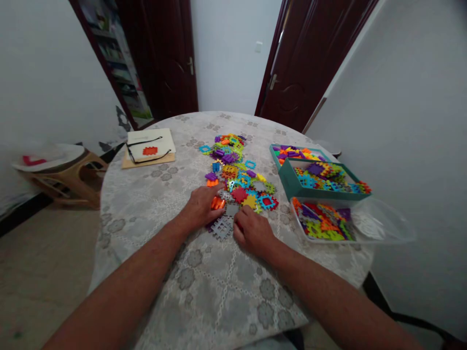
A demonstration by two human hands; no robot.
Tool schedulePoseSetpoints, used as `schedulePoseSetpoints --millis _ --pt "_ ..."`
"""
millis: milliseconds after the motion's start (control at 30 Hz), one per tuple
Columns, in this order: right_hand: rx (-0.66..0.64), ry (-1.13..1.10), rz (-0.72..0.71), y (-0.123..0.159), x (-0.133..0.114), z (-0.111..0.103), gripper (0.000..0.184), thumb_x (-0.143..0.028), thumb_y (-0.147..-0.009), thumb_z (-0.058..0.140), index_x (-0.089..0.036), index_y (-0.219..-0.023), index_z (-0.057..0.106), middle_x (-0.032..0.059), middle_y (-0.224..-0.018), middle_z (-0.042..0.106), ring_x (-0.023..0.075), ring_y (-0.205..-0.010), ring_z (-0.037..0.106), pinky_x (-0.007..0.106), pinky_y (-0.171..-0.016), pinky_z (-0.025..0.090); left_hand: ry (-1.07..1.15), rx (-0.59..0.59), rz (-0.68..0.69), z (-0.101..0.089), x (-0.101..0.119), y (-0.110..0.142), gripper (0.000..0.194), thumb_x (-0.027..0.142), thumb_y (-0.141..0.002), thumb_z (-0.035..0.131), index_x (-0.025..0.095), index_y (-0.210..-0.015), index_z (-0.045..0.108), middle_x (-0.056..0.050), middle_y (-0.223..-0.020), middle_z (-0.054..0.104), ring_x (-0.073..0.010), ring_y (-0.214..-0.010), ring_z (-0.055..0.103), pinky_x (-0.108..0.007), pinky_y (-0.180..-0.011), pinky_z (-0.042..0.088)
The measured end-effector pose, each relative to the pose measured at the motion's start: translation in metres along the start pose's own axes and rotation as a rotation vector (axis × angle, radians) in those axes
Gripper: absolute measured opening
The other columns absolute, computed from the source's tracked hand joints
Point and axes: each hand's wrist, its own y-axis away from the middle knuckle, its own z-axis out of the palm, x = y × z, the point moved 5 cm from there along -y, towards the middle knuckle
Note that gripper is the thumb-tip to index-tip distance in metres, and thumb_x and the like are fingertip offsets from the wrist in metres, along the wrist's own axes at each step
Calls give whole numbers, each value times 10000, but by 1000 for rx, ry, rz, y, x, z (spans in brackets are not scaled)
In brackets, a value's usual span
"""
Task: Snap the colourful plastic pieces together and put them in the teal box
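Observation:
My left hand (202, 205) rests at the left edge of a pile of plastic interlocking tiles, index finger stretched out and thumb apart from it. Orange tiles (218, 203) lie between that finger and thumb; whether they are gripped is unclear. My right hand (254, 231) is curled at the near side of the pile, and what its fingers hold, if anything, is hidden. Between the hands lie a grey solid tile (232, 210) and grey lattice tiles (222, 227). Just beyond are a red tile (240, 195), a yellow tile (250, 201) and a blue frame tile (267, 201).
More mixed tiles (228, 148) are heaped farther back. At right stand a green box (324, 195), its shallow green lid (274, 154) and a clear plastic tub (306, 237), all with tiles. Papers (166, 141) with an orange tile (150, 150) and a black cord lie left on the tablecloth (204, 282).

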Motion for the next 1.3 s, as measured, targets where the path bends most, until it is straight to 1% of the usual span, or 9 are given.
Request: schedulePoseSetpoints --millis 200,400,600,700,800,900,1100,1233,1300 --pt "12 -28 -8 1 2 2 64 -228 -995 583 -207 -998 643 68 -1035 636 198 -900 591 293 -750 422 -15 -30 -12 -7 -10 1 788 358 -866 856 247 -1553 486 -105 -1192 764 -306 -1118 715 -461 -1020 505" --pt "62 -90 -2 3 5 5 61 -207 -966 575 -216 -987 631 59 -1002 630 196 -874 583 288 -751 425 17 27 90 -16 -3 3 533 292 -931 793 230 -1426 604 -107 -1211 709 -270 -1109 694 -407 -960 539" --pt "296 -447 -18 5 17 -12 182 -209 -938 567 -208 -1101 647 56 -974 637 212 -897 615 331 -826 490 201 145 51 -31 17 5 349 312 -1025 653 259 -1370 638 -77 -1208 706 -236 -1116 676 -390 -994 544" --pt "339 -610 13 5 23 -17 347 -229 -936 595 -237 -1281 632 70 -1113 687 226 -984 657 373 -913 529 308 124 49 -26 35 4 257 346 -1015 665 250 -1253 673 -64 -1140 722 -229 -1037 679 -394 -947 552" --pt "258 -688 -8 4 18 -12 568 -245 -930 633 -255 -1489 539 104 -1369 673 248 -1153 674 420 -1036 529 385 75 24 -14 54 0 186 337 -984 697 231 -1135 673 -48 -1059 710 -209 -930 656 -355 -852 536" --pt "242 -700 -43 3 11 -8 642 -239 -919 639 -233 -1544 495 127 -1478 636 271 -1307 637 447 -1133 490 390 68 -48 -6 67 -5 154 321 -940 735 215 -945 623 -18 -929 653 -194 -845 606 -328 -774 490" --pt "341 -641 -30 1 17 -15 403 -232 -933 599 -221 -1334 642 109 -1260 722 255 -1149 687 412 -1038 531 261 -42 -72 -15 74 -22 242 380 -969 720 216 -863 577 2 -845 626 -183 -770 578 -319 -723 446" --pt "403 -655 103 0 36 -16 286 -302 -935 630 -229 -1209 665 89 -1189 731 255 -1107 687 406 -1017 528 -75 21 -198 -33 48 -31 253 425 -978 721 218 -1102 645 -84 -1111 666 -253 -988 638 -351 -811 493" --pt "397 -680 167 0 43 -13 283 -354 -938 645 -231 -1192 661 80 -1166 734 253 -1074 690 401 -998 532 -231 65 -324 -36 30 -34 381 444 -953 740 219 -1245 644 -140 -1262 627 -304 -1081 636 -382 -841 512"
